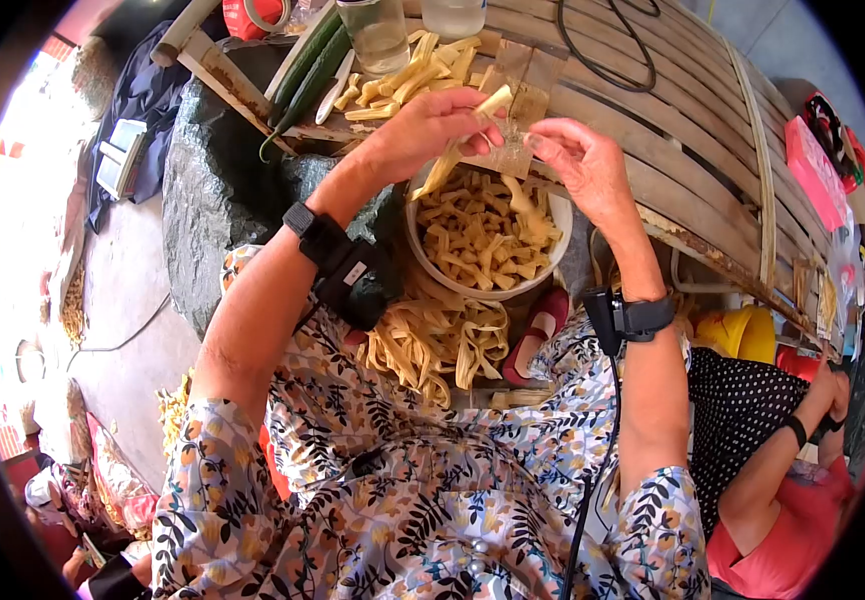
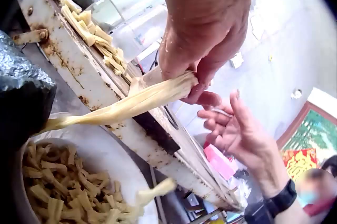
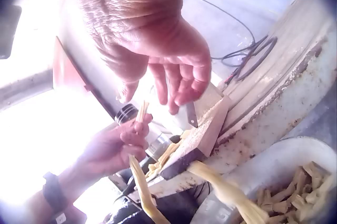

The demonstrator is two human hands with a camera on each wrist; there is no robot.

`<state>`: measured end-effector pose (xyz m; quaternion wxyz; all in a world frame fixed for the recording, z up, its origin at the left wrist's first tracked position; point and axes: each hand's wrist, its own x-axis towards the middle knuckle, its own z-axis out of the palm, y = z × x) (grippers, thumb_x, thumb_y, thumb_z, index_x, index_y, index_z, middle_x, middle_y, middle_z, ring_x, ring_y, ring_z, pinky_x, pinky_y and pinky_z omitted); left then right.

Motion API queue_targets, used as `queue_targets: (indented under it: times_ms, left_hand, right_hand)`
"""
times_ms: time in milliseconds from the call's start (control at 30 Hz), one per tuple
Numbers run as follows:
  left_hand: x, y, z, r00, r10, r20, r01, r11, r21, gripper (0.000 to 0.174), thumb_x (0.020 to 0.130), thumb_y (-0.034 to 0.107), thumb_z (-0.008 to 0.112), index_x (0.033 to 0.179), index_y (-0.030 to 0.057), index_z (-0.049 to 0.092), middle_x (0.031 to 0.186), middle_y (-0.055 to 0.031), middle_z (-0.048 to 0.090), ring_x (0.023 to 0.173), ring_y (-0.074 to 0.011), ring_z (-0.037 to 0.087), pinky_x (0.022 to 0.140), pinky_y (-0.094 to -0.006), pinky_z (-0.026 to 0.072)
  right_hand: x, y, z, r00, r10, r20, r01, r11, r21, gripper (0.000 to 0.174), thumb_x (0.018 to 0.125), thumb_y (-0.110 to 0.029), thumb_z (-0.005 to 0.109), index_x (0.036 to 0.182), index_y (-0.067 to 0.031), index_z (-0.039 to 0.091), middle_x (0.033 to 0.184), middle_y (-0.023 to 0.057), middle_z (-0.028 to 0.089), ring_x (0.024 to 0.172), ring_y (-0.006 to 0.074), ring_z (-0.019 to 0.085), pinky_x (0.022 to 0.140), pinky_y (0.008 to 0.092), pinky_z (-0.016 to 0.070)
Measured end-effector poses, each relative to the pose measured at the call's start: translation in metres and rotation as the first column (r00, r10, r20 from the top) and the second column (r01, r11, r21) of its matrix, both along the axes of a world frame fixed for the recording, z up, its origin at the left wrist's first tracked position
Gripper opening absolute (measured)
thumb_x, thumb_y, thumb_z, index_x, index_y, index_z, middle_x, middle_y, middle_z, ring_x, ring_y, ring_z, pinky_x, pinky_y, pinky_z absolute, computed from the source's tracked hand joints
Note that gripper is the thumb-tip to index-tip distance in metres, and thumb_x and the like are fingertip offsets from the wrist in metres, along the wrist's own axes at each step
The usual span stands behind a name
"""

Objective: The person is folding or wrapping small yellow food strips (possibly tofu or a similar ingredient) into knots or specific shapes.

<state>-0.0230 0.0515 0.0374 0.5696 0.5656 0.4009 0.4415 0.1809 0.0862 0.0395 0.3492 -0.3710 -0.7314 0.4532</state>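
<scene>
My left hand [image 1: 443, 128] grips a pale yellow, fibrous strip [image 2: 131, 100], its long end hanging down over the white bowl. Close by, my right hand [image 1: 585, 165] has its thumb [image 3: 126, 91] apart from loosely bent fingers, with nothing between them. Just beyond these fingers, a thin metal plate [image 3: 191, 115] with a hole stands at the wooden block [image 1: 538, 75]. A blurred pale yellow piece [image 3: 227, 188] hangs in the air above the bowl [image 1: 415, 245], which holds many short cut pieces [image 1: 478, 235].
More strips [image 1: 423, 75] lie on the slatted bench [image 1: 673, 120] beside cucumbers [image 1: 313, 70], a knife handle [image 1: 338, 88] and a glass jar [image 1: 375, 35]. Long strips [image 1: 438, 345] hang below the bowl. A black cable [image 1: 603, 60] lies on the slats. Another person [image 1: 783, 500] sits at the right.
</scene>
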Motion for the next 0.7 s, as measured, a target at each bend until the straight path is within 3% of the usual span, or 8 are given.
queue_targets:
  times_ms: [167, 300, 367, 467, 533, 567, 633, 700]
  left_hand:
    - [0.020, -0.012, -0.002, 0.995, -0.077, -0.056, 0.074, 0.996, -0.052, 0.018, 0.090, 0.013, 0.047, 0.104, 0.0010, 0.047, 0.088, -0.0089, 0.062, 0.074, -0.0128, 0.060, 0.071, -0.0256, 0.0466]
    - [0.014, -0.019, -0.005, 0.982, -0.049, -0.181, 0.046, 0.999, -0.021, 0.016, 0.089, 0.012, 0.048, 0.100, 0.0013, 0.051, 0.082, -0.0069, 0.062, 0.072, -0.0116, 0.059, 0.067, -0.0260, 0.0474]
    - [0.011, -0.022, -0.004, 0.954, -0.022, -0.300, 0.024, 1.000, 0.002, 0.015, 0.088, 0.012, 0.049, 0.096, 0.0017, 0.056, 0.077, -0.0049, 0.062, 0.071, -0.0104, 0.059, 0.061, -0.0264, 0.0482]
    - [0.019, -0.027, -0.005, 0.793, 0.246, -0.557, -0.123, 0.961, 0.249, 0.014, 0.085, 0.010, 0.052, 0.095, 0.0026, 0.058, 0.074, -0.0066, 0.062, 0.068, -0.0147, 0.060, 0.057, -0.0289, 0.0475]
    - [0.023, -0.024, -0.018, 0.727, 0.358, -0.585, -0.028, 0.867, 0.497, 0.015, 0.083, 0.009, 0.054, 0.096, 0.0030, 0.058, 0.075, -0.0096, 0.061, 0.066, -0.0206, 0.059, 0.058, -0.0302, 0.0471]
    - [0.025, -0.024, -0.024, 0.695, 0.415, -0.587, 0.032, 0.798, 0.602, 0.016, 0.081, 0.008, 0.055, 0.096, 0.0032, 0.058, 0.075, -0.0111, 0.061, 0.066, -0.0235, 0.059, 0.059, -0.0308, 0.0470]
    - [0.029, -0.028, -0.011, 0.633, 0.429, -0.644, 0.149, 0.749, 0.646, 0.016, 0.079, 0.008, 0.058, 0.093, 0.0030, 0.059, 0.077, -0.0139, 0.060, 0.067, -0.0304, 0.056, 0.060, -0.0319, 0.0470]
    - [0.026, -0.029, -0.009, 0.596, 0.443, -0.669, 0.223, 0.710, 0.668, 0.013, 0.077, 0.010, 0.060, 0.088, 0.0026, 0.060, 0.076, -0.0134, 0.060, 0.067, -0.0308, 0.056, 0.060, -0.0318, 0.0468]
  right_hand:
    - [-0.006, 0.001, -0.003, 0.976, -0.041, -0.216, -0.006, 0.977, -0.212, 0.020, 0.077, -0.015, 0.067, 0.089, -0.0001, 0.063, 0.073, 0.0010, 0.061, 0.064, 0.0041, 0.052, 0.055, 0.0188, 0.0431]
    - [0.008, 0.008, 0.008, 0.941, -0.076, -0.331, 0.045, 0.994, -0.103, 0.012, 0.079, -0.010, 0.064, 0.088, -0.0018, 0.064, 0.074, -0.0013, 0.060, 0.062, 0.0023, 0.049, 0.055, 0.0175, 0.0411]
    - [0.013, 0.009, 0.015, 0.957, -0.034, -0.288, 0.021, 0.999, -0.046, 0.012, 0.080, -0.011, 0.063, 0.089, -0.0030, 0.065, 0.076, -0.0009, 0.061, 0.069, 0.0023, 0.052, 0.060, 0.0180, 0.0436]
    - [0.012, 0.007, 0.019, 0.983, -0.031, -0.180, 0.026, 0.999, -0.028, 0.011, 0.081, -0.013, 0.062, 0.085, -0.0029, 0.065, 0.076, 0.0018, 0.062, 0.072, 0.0044, 0.057, 0.061, 0.0194, 0.0455]
    - [0.009, 0.009, 0.014, 0.997, -0.051, -0.061, 0.054, 0.997, 0.051, 0.014, 0.082, -0.016, 0.062, 0.082, -0.0016, 0.064, 0.074, 0.0036, 0.063, 0.068, 0.0065, 0.060, 0.059, 0.0203, 0.0467]
    - [0.006, 0.004, 0.010, 0.998, -0.057, 0.012, 0.058, 0.997, -0.054, 0.015, 0.082, -0.015, 0.061, 0.080, -0.0010, 0.064, 0.071, 0.0038, 0.062, 0.064, 0.0074, 0.059, 0.055, 0.0207, 0.0463]
    - [0.001, -0.007, 0.000, 0.987, -0.049, 0.155, 0.088, 0.962, -0.257, 0.016, 0.082, -0.015, 0.060, 0.078, 0.0004, 0.063, 0.065, 0.0042, 0.061, 0.055, 0.0093, 0.059, 0.049, 0.0215, 0.0455]
    - [0.007, -0.002, -0.017, 0.976, 0.027, 0.218, 0.021, 0.977, -0.213, 0.014, 0.082, -0.012, 0.059, 0.079, 0.0017, 0.063, 0.055, 0.0020, 0.057, 0.043, 0.0079, 0.052, 0.041, 0.0207, 0.0396]
